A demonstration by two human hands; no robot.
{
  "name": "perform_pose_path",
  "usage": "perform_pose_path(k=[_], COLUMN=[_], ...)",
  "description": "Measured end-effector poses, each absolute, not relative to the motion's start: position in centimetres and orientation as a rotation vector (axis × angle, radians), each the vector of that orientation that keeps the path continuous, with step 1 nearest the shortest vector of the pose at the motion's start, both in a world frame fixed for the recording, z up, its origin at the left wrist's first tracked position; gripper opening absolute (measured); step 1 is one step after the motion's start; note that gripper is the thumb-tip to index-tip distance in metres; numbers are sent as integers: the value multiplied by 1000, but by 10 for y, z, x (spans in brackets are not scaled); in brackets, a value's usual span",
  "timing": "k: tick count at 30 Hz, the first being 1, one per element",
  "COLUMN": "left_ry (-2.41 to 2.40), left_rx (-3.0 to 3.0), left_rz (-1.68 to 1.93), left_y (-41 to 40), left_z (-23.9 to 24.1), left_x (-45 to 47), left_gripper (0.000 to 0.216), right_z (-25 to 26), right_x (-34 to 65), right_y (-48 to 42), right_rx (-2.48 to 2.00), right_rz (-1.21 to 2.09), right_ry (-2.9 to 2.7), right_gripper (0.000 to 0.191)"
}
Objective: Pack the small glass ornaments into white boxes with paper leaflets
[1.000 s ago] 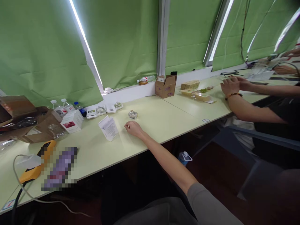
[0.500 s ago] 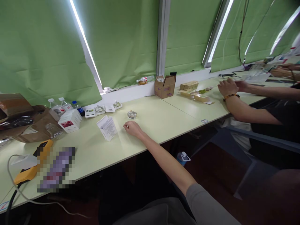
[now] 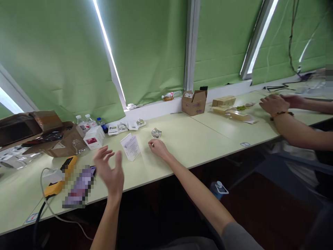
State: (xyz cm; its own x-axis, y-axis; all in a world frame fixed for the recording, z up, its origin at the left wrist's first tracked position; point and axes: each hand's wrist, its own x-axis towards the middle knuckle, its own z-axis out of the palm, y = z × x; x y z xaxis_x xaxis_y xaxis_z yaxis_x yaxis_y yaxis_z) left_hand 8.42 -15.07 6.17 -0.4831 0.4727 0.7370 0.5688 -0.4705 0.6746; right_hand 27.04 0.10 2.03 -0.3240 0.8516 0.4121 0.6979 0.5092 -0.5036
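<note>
My right hand point(image 3: 157, 147) rests on the pale green table point(image 3: 197, 135), fingers curled with a small white thing pinched at the tips; I cannot make out what it is. A small round glass bottle point(image 3: 156, 132) stands just beyond it. My left hand point(image 3: 110, 171) hangs above the table's near edge, open, fingers spread, holding nothing. A folded white leaflet point(image 3: 130, 147) stands between the two hands. Left of my left hand lie a pixelated dark object point(image 3: 78, 187) and a yellow device point(image 3: 61, 175) with a white cable.
At the back left are a white-and-red box point(image 3: 94, 137), plastic bottles point(image 3: 82, 122), brown cardboard point(image 3: 44, 133), white cards with glass bottles point(image 3: 128, 124). An open carton point(image 3: 194, 102) sits by the window. Another person's hands point(image 3: 275, 103) work at the right, near tan boxes point(image 3: 223, 101).
My left hand has come up into view, open. The view has shifted, so everything sits further right. My right hand has stayed by the glass bottle.
</note>
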Motion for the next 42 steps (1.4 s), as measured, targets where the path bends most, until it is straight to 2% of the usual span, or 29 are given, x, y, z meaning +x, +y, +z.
perform_pose_path(k=[3, 4, 5, 10, 16, 20, 24, 32, 38, 42], left_ry=[-2090, -2231, -2324, -2331, -2330, -2282, -2291, -2328, -2287, -2114], left_rx=[-1534, -1563, -1624, -1971, -2017, -2016, -1955, -1943, -1882, -1685], left_rz=[-1945, -1891, -1870, -1679, -1577, -1539, -1621, -1728, -1871, -1788], left_y=[-119, -107, -96, -56, -29, -21, -20, -20, -20, -31], left_z=[40, 31, 23, 11, 12, 0, -5, -8, -7, 4], left_x=[83, 81, 77, 47, 20, 13, 11, 9, 15, 23], left_gripper=[87, 91, 89, 42, 33, 29, 37, 58, 66, 69], right_z=[22, 22, 22, 23, 25, 30, 40, 44, 38, 31], right_x=[271, 271, 271, 270, 274, 285, 294, 291, 282, 270], right_y=[1, 0, 0, -2, -1, 13, 41, 74, 76, 72], right_rx=[-1265, -1262, -1260, -1274, -1350, -1475, -1609, -1655, -1554, -1427], right_rz=[309, 308, 310, 316, 206, 94, 75, 80, 146, 179], right_ry=[-2108, -2109, -2108, -2096, -1912, -1803, -1867, -1971, -1996, -2035], right_gripper=[22, 23, 23, 22, 27, 43, 58, 37, 36, 36])
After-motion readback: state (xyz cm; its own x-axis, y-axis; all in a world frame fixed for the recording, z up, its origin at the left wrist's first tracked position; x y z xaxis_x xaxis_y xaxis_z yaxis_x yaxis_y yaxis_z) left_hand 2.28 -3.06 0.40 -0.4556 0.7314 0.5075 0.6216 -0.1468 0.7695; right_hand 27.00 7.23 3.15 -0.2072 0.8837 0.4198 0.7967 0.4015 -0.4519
